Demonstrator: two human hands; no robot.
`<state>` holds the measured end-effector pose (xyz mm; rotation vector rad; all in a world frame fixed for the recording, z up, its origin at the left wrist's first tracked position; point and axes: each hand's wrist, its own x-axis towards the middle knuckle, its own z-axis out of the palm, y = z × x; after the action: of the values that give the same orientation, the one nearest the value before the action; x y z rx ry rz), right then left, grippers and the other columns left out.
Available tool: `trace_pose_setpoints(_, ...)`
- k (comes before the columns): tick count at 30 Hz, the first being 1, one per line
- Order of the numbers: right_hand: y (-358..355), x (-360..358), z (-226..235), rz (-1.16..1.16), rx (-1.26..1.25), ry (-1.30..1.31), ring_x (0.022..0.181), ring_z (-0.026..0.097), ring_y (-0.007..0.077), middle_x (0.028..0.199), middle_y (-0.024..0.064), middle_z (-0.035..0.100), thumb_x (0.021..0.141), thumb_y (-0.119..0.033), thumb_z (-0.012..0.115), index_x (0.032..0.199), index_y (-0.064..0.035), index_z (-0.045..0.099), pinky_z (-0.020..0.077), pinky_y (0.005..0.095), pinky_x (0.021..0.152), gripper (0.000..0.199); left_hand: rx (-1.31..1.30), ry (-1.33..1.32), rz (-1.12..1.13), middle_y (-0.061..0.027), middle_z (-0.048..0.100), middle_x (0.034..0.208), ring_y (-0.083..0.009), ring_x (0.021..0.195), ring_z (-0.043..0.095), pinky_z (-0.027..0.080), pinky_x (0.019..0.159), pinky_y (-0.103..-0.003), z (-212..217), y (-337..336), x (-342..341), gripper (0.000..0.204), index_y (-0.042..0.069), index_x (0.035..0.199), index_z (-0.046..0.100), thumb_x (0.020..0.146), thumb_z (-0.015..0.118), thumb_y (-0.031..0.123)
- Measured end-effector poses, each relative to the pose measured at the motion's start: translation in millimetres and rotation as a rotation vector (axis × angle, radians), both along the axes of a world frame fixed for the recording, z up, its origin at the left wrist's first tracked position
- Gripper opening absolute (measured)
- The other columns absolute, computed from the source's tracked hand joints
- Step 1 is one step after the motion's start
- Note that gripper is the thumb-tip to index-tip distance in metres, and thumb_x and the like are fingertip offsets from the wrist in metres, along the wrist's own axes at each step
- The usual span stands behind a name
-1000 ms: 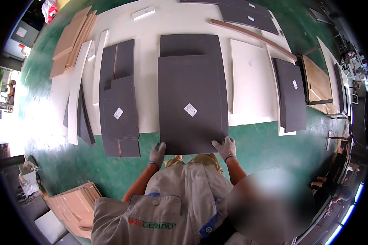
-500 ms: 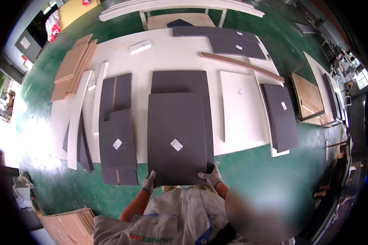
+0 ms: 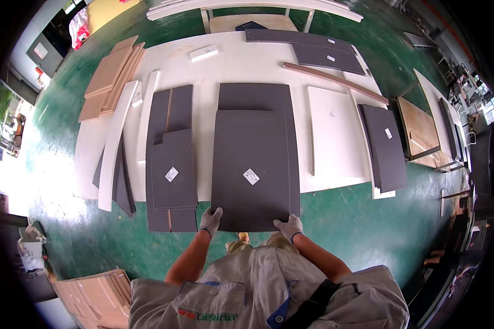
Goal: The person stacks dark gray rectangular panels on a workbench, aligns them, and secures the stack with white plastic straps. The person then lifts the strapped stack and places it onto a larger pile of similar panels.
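Note:
A dark grey board [image 3: 250,145] with a white label lies flat on a second, longer dark grey board [image 3: 255,97]. The lower one shows beyond its far and right edges. At the near left corner my left hand [image 3: 210,221] grips the edge, thumb on top and fingers hidden underneath. My right hand [image 3: 289,226] holds the near right corner the same way, its thumb pointing inward. Both hands wear pale gloves. Whether they grip the upper board alone or both boards, I cannot tell.
The boards rest on a large white table [image 3: 206,126], overhanging its near edge. Stacked dark panels [image 3: 173,156] lie to the left, with white strips [image 3: 117,148] and brown boards [image 3: 112,77] beyond. On the right are a white panel [image 3: 337,137] and dark panels [image 3: 384,145].
The whole view has shifted, so the table sits slightly higher and farther right. My left hand has slid a little up the board's left corner. The boards look unmoved on the table.

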<state>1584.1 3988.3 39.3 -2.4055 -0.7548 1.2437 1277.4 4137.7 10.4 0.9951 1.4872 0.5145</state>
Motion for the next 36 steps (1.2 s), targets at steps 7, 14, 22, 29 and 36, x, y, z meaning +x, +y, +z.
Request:
trace_pose_setpoints(7, -13.9, 7.7, -37.0, -0.01, 0.156, 0.04, 0.107, 0.071, 0.0382, 0.111, 0.0258, 0.074, 0.076, -0.04, 0.085, 0.114, 0.0074, 0.07, 0.0552, 0.0435, 0.095, 0.063, 0.039, 0.003, -0.014, -0.0037, 0.074, 0.107, -0.012, 0.095, 0.065, 0.052, 0.087, -0.03, -14.1, -6.0, -0.9, 0.036, 0.0, 0.124, 0.069, 0.099, 0.069, 0.027)
trace_pose_setpoints(14, -31.8, 15.4, -41.8, 0.086, 0.164, 0.158, 0.11, 0.069, 0.0381, 0.116, 0.0257, 0.072, 0.079, -0.044, 0.083, 0.118, 0.0081, 0.067, 0.0537, 0.0442, 0.097, 0.067, -0.135, 0.232, 0.341, -0.0158, 0.065, 0.129, -0.0268, 0.114, 0.062, 0.05, 0.096, -0.039, -45.7, -67.7, -52.9, 0.087, 0.002, 0.145, 0.054, 0.084, 0.079, 0.059)
trace_pose_setpoints(22, -93.8, 52.7, -118.8, 0.022, 0.165, 0.736, 0.126, 0.06, 0.0298, 0.141, 0.0157, 0.062, 0.1, -0.047, 0.061, 0.147, -0.0013, 0.054, 0.0472, 0.0375, 0.106, 0.066, -0.391, -0.915, 0.208, -0.0164, 0.046, 0.154, -0.0378, 0.14, 0.045, 0.042, 0.112, -0.056, -5.1, -84.5, 91.6, 0.101, 0.008, 0.155, 0.038, 0.081, 0.078, 0.062)
trace_pose_setpoints(29, -69.4, 61.4, 5.6, 0.123, 0.042, 0.102, 0.122, 0.064, 0.0371, 0.128, 0.0213, 0.067, 0.079, -0.063, 0.075, 0.139, -0.0011, 0.056, 0.0498, 0.0449, 0.102, 0.088, -0.389, -0.842, 0.455, -0.0086, 0.05, 0.154, -0.0363, 0.139, 0.047, 0.04, 0.113, -0.057, -68.0, -72.4, 56.4, 0.093, 0.02, 0.154, 0.045, 0.081, 0.073, 0.07)
trace_pose_setpoints(36, -106.0, 18.4, -52.5, 0.108, 0.04, 0.066, 0.121, 0.065, 0.037, 0.128, 0.021, 0.068, 0.083, -0.057, 0.073, 0.138, -0.0033, 0.059, 0.049, 0.0463, 0.104, 0.078, -0.372, -0.685, 0.384, -0.0086, 0.05, 0.152, -0.0328, 0.135, 0.049, 0.041, 0.11, -0.05, -86.6, -66.1, 39.1, 0.1, 0.019, 0.155, 0.042, 0.081, 0.065, 0.081)
